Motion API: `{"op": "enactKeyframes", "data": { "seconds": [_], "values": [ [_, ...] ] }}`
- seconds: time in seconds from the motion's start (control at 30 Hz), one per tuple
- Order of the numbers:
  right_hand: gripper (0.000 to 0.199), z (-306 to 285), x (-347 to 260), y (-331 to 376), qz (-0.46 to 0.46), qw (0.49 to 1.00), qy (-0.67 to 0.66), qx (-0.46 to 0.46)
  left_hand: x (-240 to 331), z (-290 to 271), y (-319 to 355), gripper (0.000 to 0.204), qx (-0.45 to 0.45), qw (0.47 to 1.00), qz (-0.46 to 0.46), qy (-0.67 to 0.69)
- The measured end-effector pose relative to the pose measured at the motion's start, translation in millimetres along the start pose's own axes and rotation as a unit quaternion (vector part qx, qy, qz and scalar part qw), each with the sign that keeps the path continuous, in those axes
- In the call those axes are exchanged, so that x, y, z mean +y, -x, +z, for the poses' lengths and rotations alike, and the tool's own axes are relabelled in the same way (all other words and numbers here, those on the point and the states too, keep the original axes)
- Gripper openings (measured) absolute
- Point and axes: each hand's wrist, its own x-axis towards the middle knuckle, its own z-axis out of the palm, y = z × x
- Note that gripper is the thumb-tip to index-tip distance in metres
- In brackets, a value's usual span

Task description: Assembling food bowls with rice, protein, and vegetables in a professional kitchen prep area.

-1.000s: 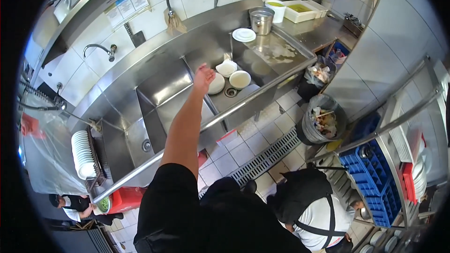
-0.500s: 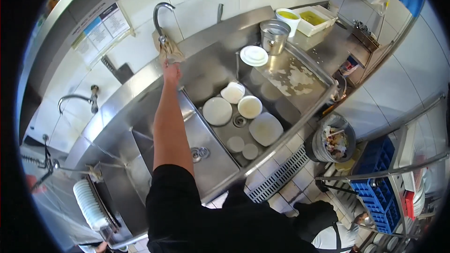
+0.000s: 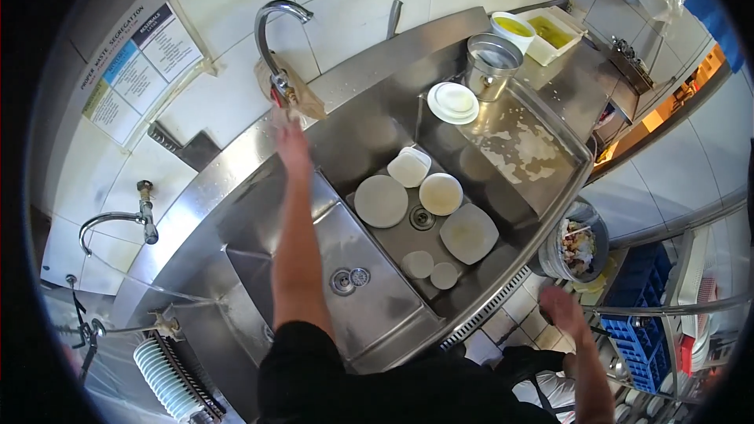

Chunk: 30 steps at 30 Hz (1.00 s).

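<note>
My left arm stretches to the wall, and my left hand point(image 3: 292, 141) is just below the lever of a tall curved tap point(image 3: 265, 31). Motion smears its fingers, so I cannot tell whether they touch the lever. A brown paper or cloth piece point(image 3: 312, 104) hangs behind the tap's base. Beside the waste bin point(image 3: 554, 245), my right hand point(image 3: 562, 312) is blurred at the lower right. Its fingers are too smeared to read. White plates and bowls lie in the right sink basin, among them a round plate point(image 3: 381, 201), a bowl point(image 3: 441, 194) and a squarish plate point(image 3: 469, 234).
A metal pot point(image 3: 491, 78) and stacked white lids or dishes point(image 3: 453, 103) stand on the wet drainboard. Tubs point(image 3: 554, 43) hold yellow-green liquid. Racked plates point(image 3: 165, 377) are at lower left, blue crates point(image 3: 640, 326) at right. Another person point(image 3: 546, 385) is below.
My view has shifted, bringing the tap wall nearer. My left hand has drawn down slightly from the tap lever. My right hand has come into view at the lower right.
</note>
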Motion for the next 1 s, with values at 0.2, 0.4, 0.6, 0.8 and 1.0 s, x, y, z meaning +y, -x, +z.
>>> {"op": "enactKeyframes", "data": {
  "seconds": [0.2, 0.4, 0.6, 0.8, 1.0],
  "values": [
    [0.034, 73, -137, -242, -0.109, 0.989, -0.101, -0.020, -67, 82, 130, 0.008, -0.043, 0.955, -0.289, 0.054],
    [0.050, 181, -218, -341, 0.139, 0.869, -0.471, -0.061, -137, 128, 108, 0.013, -0.031, 0.917, -0.320, 0.236],
    [0.043, 223, -234, -369, 0.133, 0.683, -0.709, -0.117, -197, 130, 89, 0.016, 0.038, 0.854, -0.439, 0.278],
    [0.028, 252, -200, -443, 0.219, 0.697, -0.679, -0.072, -212, 97, 100, 0.016, -0.093, 0.897, -0.402, 0.162],
    [0.029, 267, -156, -529, 0.090, 0.991, -0.095, 0.004, -180, 110, 139, 0.018, -0.042, 0.960, -0.273, 0.046]
  ]
}}
